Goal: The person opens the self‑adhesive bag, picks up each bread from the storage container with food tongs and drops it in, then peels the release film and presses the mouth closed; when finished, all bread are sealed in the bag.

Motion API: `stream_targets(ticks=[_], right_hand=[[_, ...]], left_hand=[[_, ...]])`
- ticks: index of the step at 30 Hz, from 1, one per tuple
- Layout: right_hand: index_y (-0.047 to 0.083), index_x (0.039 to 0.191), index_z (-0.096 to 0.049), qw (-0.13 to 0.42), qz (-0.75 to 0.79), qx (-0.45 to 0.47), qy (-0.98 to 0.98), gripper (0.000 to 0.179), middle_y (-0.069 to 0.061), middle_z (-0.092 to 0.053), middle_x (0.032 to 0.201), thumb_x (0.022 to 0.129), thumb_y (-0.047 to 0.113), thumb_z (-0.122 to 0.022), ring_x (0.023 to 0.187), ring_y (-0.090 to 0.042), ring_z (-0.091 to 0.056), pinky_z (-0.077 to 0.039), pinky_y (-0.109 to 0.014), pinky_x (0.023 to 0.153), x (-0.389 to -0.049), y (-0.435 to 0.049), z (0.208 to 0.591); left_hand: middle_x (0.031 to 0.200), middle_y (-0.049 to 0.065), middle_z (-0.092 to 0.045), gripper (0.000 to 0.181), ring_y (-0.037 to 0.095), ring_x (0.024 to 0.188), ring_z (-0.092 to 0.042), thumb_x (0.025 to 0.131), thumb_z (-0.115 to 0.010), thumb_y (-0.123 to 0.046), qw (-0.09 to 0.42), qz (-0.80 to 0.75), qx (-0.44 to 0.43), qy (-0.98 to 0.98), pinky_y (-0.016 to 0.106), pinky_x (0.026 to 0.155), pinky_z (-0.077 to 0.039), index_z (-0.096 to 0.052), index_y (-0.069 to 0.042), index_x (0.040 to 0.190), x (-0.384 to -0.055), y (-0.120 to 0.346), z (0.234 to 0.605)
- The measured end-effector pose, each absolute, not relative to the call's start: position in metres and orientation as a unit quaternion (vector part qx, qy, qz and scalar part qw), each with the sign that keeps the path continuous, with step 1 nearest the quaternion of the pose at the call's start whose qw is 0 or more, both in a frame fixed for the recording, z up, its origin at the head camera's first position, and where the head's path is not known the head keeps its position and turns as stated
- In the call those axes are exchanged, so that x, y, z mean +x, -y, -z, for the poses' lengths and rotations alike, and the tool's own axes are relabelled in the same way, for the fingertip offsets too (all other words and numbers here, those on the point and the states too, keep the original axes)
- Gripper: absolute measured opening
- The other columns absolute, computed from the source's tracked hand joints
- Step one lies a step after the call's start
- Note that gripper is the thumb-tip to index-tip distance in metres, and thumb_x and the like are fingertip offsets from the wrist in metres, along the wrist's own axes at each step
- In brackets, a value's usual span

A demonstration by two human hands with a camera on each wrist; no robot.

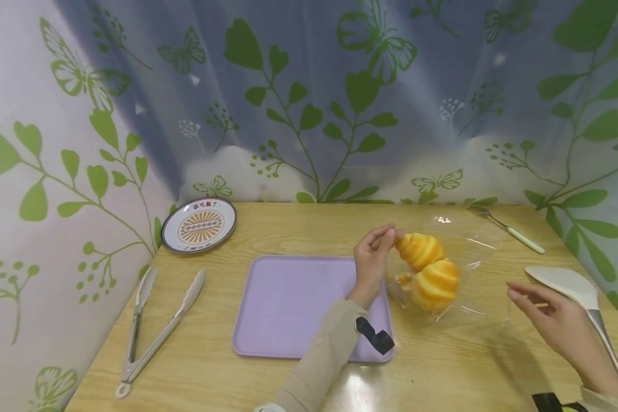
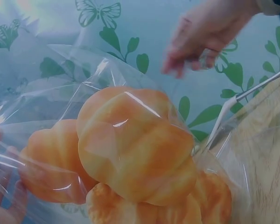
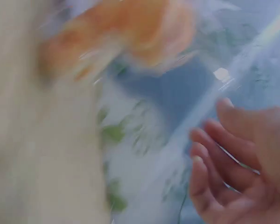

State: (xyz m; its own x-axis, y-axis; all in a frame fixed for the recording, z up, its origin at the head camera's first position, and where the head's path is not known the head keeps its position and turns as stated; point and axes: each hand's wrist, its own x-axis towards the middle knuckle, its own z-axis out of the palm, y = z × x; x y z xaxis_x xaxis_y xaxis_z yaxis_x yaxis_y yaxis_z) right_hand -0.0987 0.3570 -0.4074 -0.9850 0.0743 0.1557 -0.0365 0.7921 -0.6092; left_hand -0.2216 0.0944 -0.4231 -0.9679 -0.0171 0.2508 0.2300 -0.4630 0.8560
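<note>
Several golden bread rolls (image 1: 435, 283) lie inside a clear plastic bag (image 1: 476, 252) on the right half of the table. At the bag's left side my left hand (image 1: 373, 263) pinches the plastic beside the upper roll. The left wrist view shows the rolls (image 2: 135, 144) close up through shiny film, with fingers of the left hand (image 2: 7, 196) at the left edge. My right hand (image 1: 558, 323) is raised to the right of the bag, apart from the rolls, its fingers loosely bent. In the right wrist view that hand (image 3: 238, 163) holds nothing visible.
A purple tray (image 1: 293, 309) lies mid-table, partly under my left forearm. Metal tongs (image 1: 154, 337) lie spread at the left, below a patterned plate (image 1: 199, 225). A green-handled utensil (image 1: 515, 232) and a white spatula (image 1: 566, 283) lie at the right. A printed curtain (image 1: 309, 103) hangs behind.
</note>
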Motion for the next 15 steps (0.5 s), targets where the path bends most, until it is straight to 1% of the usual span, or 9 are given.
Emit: stream_targets(ticks=[2,4,5,7,10,12,15], right_hand=[[0.004,0.135,-0.056,0.099,-0.361,-0.032,0.927,0.046,0.035,-0.056,0.101,0.099,0.033,-0.056,0.08,0.025,-0.045,-0.044,-0.009,0.061,-0.111,-0.35,0.394],[0.009,0.142,-0.05,0.092,-0.409,-0.049,0.906,0.052,0.039,-0.054,0.1,0.099,0.037,-0.054,0.082,0.025,-0.046,-0.043,-0.007,0.063,-0.122,-0.341,0.383],[0.013,0.144,-0.049,0.087,-0.442,-0.055,0.891,0.052,0.045,-0.048,0.098,0.099,0.038,-0.055,0.083,0.024,-0.049,-0.044,-0.007,0.064,-0.126,-0.337,0.38],[0.02,0.138,-0.055,0.095,-0.514,-0.051,0.851,0.042,0.042,-0.055,0.099,0.098,0.033,-0.058,0.085,0.02,-0.054,-0.046,-0.006,0.067,-0.135,-0.328,0.377],[0.023,0.119,-0.067,0.121,-0.627,-0.027,0.769,0.023,0.031,-0.067,0.098,0.097,0.021,-0.06,0.083,0.011,-0.06,-0.049,-0.007,0.069,-0.142,-0.319,0.377],[0.023,0.108,-0.071,0.139,-0.68,-0.012,0.72,0.017,0.023,-0.071,0.097,0.096,0.015,-0.061,0.081,0.005,-0.061,-0.05,-0.008,0.07,-0.145,-0.315,0.377],[0.022,0.102,-0.072,0.167,-0.693,-0.01,0.701,0.014,0.019,-0.073,0.093,0.096,0.015,-0.061,0.077,0.003,-0.061,-0.05,-0.007,0.069,-0.145,-0.313,0.375]], left_hand=[[0.108,0.038,-0.063,0.028,-0.002,0.085,-0.069,0.096,-0.06,-0.006,0.076,0.85,-0.102,0.511,0.028,0.091,-0.055,-0.06,0.017,0.112,-0.222,-0.094,0.423],[0.108,0.038,-0.063,0.028,-0.002,0.085,-0.069,0.095,-0.06,-0.005,0.077,0.852,-0.101,0.507,0.028,0.091,-0.055,-0.061,0.017,0.112,-0.222,-0.094,0.422],[0.108,0.038,-0.063,0.027,-0.002,0.085,-0.069,0.095,-0.06,-0.005,0.077,0.853,-0.1,0.507,0.028,0.091,-0.055,-0.061,0.017,0.112,-0.222,-0.094,0.422],[0.108,0.038,-0.063,0.028,0.0,0.086,-0.069,0.095,-0.06,-0.005,0.073,0.856,-0.098,0.502,0.029,0.091,-0.055,-0.06,0.017,0.112,-0.222,-0.094,0.421],[0.109,0.035,-0.065,0.029,0.003,0.088,-0.071,0.096,-0.059,-0.005,0.061,0.866,-0.093,0.487,0.032,0.093,-0.055,-0.059,0.018,0.114,-0.221,-0.094,0.421],[0.107,0.028,-0.07,0.029,0.005,0.087,-0.071,0.096,-0.058,-0.005,0.046,0.876,-0.085,0.473,0.034,0.093,-0.055,-0.058,0.017,0.115,-0.221,-0.093,0.42],[0.102,0.015,-0.075,0.028,0.005,0.084,-0.07,0.096,-0.058,-0.006,0.033,0.883,-0.078,0.462,0.035,0.093,-0.055,-0.059,0.015,0.115,-0.222,-0.091,0.417]])
